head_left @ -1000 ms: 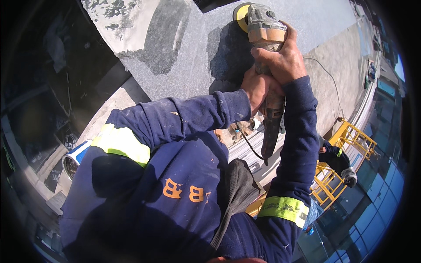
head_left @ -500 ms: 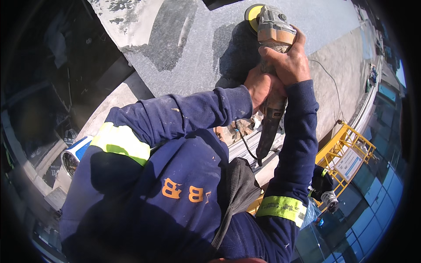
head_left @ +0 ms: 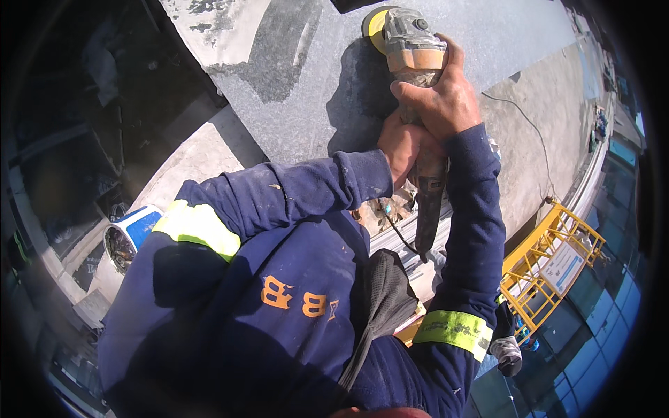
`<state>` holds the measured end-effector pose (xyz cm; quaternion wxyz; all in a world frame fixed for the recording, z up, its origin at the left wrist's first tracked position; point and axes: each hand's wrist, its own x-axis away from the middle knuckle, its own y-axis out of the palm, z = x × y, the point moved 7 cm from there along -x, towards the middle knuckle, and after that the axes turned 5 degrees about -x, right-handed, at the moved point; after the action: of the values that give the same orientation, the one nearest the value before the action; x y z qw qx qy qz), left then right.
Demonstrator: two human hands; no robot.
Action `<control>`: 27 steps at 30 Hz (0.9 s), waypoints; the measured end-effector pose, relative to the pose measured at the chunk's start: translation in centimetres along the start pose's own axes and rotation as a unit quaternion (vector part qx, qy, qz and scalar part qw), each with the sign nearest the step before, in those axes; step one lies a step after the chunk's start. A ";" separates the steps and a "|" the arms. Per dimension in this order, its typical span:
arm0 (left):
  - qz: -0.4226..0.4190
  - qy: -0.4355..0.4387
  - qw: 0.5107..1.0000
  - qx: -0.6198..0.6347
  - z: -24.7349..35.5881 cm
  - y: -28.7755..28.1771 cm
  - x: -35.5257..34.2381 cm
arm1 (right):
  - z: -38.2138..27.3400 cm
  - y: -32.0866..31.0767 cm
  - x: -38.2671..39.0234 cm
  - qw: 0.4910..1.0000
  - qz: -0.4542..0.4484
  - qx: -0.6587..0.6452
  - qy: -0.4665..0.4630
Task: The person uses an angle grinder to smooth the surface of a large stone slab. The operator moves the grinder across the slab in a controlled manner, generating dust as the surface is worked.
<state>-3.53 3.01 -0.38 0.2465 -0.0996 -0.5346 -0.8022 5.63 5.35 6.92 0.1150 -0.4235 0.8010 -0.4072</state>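
While scanning from the left edge: a blue-and-white bucket (head_left: pixel 129 235) low at the left, on the pale ledge beside a dark drop. Next, a navy work jacket (head_left: pixel 279 306) filling the lower middle, orange letters on the chest, a yellow-green reflective band on each sleeve. Above it, a grey speckled stone slab (head_left: pixel 306 97), dusty, with a darker wet-looking patch near its upper left part. Further right, the left hand (head_left: pixel 401 150), fingers pressed around the lower body of an angle grinder (head_left: pixel 418 104), just under the other hand. Grinder itself dusty grey with an orange-tan band, head up and handle down, its yellow disc (head_left: pixel 373 28) lying against the slab near the top edge of the view; black cable hanging from the tail of the handle. Then the right hand (head_left: pixel 435 101), fingers curled tight over the grinder's upper body, thumb stretched along its right side, touching the left hand below. Right of the hands, a paler stone surface with a thin cable (head_left: pixel 533 129) trailing across it. Lower right, a yellow metal railing frame (head_left: pixel 550 268) well below, beside bluish glass panes, and a shoe (head_left: pixel 507 352) just under the right sleeve's band.
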 end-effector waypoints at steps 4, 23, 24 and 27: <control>0.061 0.014 0.998 0.012 -0.3 -0.6 0.9 | -0.5 0.8 0.4 0.999 -0.033 -0.005 -0.017; -0.017 -0.051 0.998 0.030 0.8 -0.2 -0.1 | -1.0 -0.4 -0.7 0.998 0.049 0.023 -0.018; 0.006 -0.025 0.999 0.044 0.8 -0.2 0.3 | -1.0 0.0 -0.3 0.999 0.031 0.022 -0.017; 0.039 0.041 0.998 0.028 1.2 -0.2 1.3 | -1.9 0.8 0.5 0.998 0.002 0.019 -0.058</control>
<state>-4.91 3.81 0.49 0.3019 -0.0806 -0.5421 -0.7800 3.84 6.25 7.63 0.1698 -0.4427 0.7857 -0.3973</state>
